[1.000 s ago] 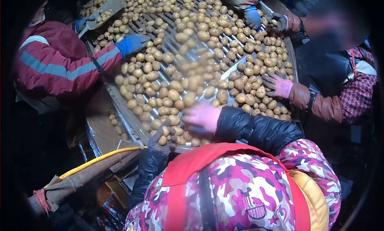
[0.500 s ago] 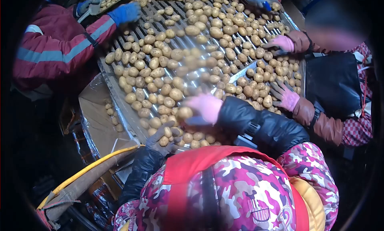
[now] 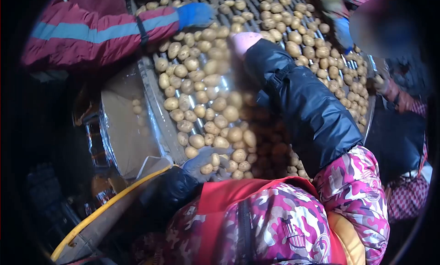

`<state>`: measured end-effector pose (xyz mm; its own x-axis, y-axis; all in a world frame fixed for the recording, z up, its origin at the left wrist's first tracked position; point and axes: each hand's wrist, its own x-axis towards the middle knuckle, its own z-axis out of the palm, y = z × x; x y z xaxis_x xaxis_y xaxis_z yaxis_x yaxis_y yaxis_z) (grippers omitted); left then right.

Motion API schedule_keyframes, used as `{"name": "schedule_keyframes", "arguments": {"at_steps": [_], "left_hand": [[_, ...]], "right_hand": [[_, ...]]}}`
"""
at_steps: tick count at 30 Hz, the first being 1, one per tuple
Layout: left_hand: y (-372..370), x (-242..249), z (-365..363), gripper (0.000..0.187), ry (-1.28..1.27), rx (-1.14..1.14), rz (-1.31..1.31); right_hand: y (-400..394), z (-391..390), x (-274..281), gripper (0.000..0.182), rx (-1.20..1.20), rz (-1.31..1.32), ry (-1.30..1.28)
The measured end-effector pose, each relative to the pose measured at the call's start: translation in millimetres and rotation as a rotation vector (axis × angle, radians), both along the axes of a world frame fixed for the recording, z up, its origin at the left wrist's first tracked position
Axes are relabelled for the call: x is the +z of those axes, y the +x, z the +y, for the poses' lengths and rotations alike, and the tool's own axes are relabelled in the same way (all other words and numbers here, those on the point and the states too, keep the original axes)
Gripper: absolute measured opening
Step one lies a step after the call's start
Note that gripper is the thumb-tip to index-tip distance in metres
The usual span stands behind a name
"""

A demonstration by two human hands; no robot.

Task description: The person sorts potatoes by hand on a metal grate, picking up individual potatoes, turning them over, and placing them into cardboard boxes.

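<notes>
Many potatoes [image 3: 220, 104] lie spread over a bed of metal rollers [image 3: 223, 84]. At the near left edge of the bed, my left hand [image 3: 201, 162], in a grey glove, is closed around a few small potatoes [image 3: 211, 165]. My right hand [image 3: 246, 42], in a pink glove, reaches far forward over the rollers with the arm stretched out. Its fingers are blurred and partly hidden, with potatoes close around it. The dark right sleeve covers part of the bed and shades the potatoes under it.
A co-worker's blue-gloved hand [image 3: 196, 15] reaches in from the left. Another person's blue-tipped glove [image 3: 343, 33] is at the upper right, and a sleeved arm [image 3: 399, 96] at the right edge. A brown-lined chute [image 3: 123, 113] and a yellow-edged flap [image 3: 112, 200] lie left.
My right hand has moved forward, from beside my left hand to farther up the bed. My left hand still holds potatoes. The view has shifted, and the right-hand co-worker's pink gloves have left the potatoes.
</notes>
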<state>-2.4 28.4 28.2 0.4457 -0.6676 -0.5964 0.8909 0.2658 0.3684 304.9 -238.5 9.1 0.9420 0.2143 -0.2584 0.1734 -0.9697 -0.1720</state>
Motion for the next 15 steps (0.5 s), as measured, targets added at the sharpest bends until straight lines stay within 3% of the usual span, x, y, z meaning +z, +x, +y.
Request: {"name": "schedule_keyframes", "arguments": {"at_steps": [5, 9, 10, 12, 14, 15], "left_hand": [[-3, -3, 22, 0.061, -0.014, -0.042, 0.050], [-13, -4, 22, 0.061, -0.004, 0.057, 0.039], [-17, -4, 23, 0.060, -0.015, 0.092, 0.061], [-14, -8, 25, 0.058, -0.100, 0.157, 0.158], [-8, -14, 24, 0.053, -0.247, 0.221, 0.332], [-5, -12, 21, 0.054, -0.282, 0.239, 0.344]], "right_hand": [[18, 12, -12, 0.038, -0.004, -0.028, 0.088], [-27, -14, -8, 0.023, -0.233, 0.122, 0.558], [-39, -27, -26, 0.018, -0.135, -0.146, 0.582], [-103, -25, 31, 0.019, -0.355, 0.084, 0.890], [-158, -26, 45, 0.027, 0.243, -0.411, 0.513], [-185, -16, 50, 0.030, 0.189, -0.241, 0.601]]}}
